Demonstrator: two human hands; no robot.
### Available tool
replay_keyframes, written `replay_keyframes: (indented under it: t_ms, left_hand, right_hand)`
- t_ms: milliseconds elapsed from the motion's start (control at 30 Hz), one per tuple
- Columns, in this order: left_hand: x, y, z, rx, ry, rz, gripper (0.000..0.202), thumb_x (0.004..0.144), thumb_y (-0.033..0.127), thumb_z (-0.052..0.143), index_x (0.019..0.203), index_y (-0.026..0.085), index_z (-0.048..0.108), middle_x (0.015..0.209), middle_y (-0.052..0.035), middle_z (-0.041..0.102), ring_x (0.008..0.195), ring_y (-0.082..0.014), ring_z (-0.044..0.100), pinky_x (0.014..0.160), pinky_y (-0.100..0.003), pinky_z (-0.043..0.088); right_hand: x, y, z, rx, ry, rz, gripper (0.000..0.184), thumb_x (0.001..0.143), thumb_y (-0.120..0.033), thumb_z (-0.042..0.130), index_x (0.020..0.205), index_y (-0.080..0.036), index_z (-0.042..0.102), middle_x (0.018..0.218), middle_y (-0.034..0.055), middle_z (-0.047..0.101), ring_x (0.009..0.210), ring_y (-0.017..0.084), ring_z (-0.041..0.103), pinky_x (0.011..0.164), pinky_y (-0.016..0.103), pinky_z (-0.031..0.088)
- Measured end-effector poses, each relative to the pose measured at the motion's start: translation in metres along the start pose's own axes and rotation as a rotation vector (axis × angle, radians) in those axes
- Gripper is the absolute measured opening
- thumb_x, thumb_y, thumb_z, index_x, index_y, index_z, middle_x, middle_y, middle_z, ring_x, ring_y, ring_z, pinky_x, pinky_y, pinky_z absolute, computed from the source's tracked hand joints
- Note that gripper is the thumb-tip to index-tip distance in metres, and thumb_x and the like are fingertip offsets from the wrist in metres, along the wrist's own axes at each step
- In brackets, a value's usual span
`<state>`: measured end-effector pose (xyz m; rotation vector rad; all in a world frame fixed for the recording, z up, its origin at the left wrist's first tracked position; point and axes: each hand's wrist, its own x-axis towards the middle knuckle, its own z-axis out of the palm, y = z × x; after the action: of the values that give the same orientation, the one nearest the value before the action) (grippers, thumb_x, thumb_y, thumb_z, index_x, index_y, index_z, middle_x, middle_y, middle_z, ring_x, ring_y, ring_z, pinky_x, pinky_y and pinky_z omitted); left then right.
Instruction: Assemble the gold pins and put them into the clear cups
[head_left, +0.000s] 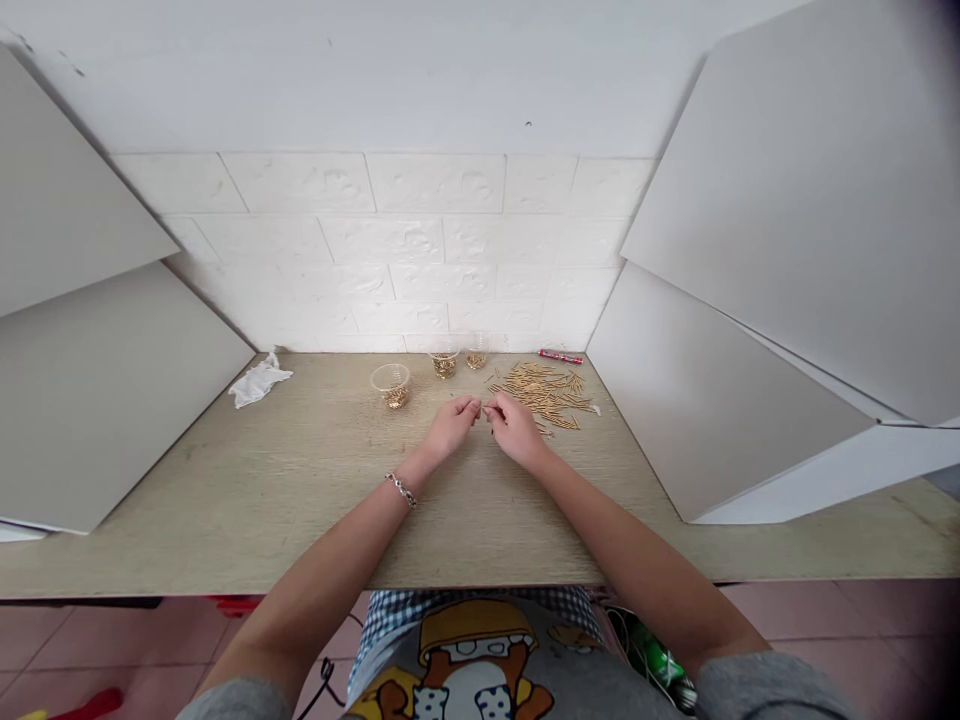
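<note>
My left hand is closed in a pinch over the middle of the table, and what its fingertips hold is too small to make out. Close beside it, my right hand pinches what looks like a thin gold-coloured pin, its end pointing at the left fingertips. Just beyond my right hand lies a loose spread of gold-coloured pins. A clear plastic cup with small gold-coloured parts stands to the left of my hands. Two more clear cups, one nearer and one by the wall, also contain gold-coloured parts.
A red pen-like tube lies at the wall behind the pins. At the table's far left is a crumpled white tissue. Grey-white panels stand on the left and right. The wooden table's front edge runs before my body.
</note>
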<state>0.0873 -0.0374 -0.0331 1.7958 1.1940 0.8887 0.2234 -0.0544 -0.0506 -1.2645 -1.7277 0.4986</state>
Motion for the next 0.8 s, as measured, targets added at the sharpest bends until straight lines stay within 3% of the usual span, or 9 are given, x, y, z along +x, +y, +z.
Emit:
replay_keyframes:
  t_ms: [400, 800]
  left_hand:
    - [0.002, -0.005, -0.002, 0.0, 0.034, 0.035, 0.034, 0.082, 0.04, 0.037, 0.059, 0.017, 0.046, 0.057, 0.0025, 0.046, 0.06, -0.0124, 0.044, 0.06, -0.025, 0.035]
    - [0.009, -0.012, -0.008, -0.302, -0.009, -0.19, 0.035, 0.071, 0.048, 0.056, 0.069, 0.013, 0.063, 0.069, -0.0021, 0.063, 0.058, -0.01, 0.05, 0.053, -0.022, 0.034]
  right_hand:
    - [0.0, 0.004, 0.005, 0.034, 0.015, -0.011, 0.015, 0.083, -0.022, 0.046, 0.07, -0.019, 0.054, 0.066, 0.0, 0.058, 0.059, 0.012, 0.05, 0.059, 0.023, 0.036]
    - [0.003, 0.002, -0.006, -0.146, -0.048, -0.126, 0.023, 0.084, -0.015, 0.048, 0.094, -0.019, 0.069, 0.084, 0.0058, 0.067, 0.073, 0.016, 0.057, 0.068, 0.027, 0.042]
